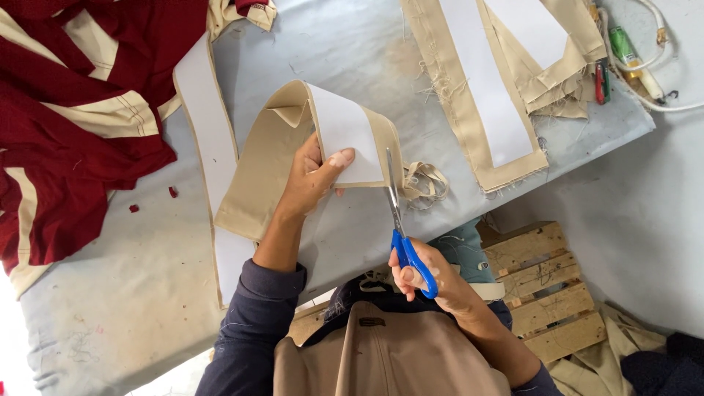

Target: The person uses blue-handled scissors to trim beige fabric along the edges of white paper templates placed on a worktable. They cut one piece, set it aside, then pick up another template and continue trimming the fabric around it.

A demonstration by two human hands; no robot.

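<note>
Left hand (317, 176) pinches the folded beige fabric strip (293, 147) with white backing, lifted off the grey table (132, 293). Right hand (429, 275) fingers closed through blue-handled scissors (402, 227), blades at strip's edge.

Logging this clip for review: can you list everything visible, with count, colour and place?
folded strip: one, beige cloth with white backing, table centre, held up
long strip: one, white on beige, lying left of centre
strips at top: at least two, beige with white backing, frayed
cut trimmings: small tangle, beige, beside the blades
garments: pile, dark red with cream bands, left
scissors: one, blue handles
table: one, grey
pallet: one, wooden, on the floor at right
cable: white, top right
left hand: grips folded strip
right hand: holds scissors
</note>
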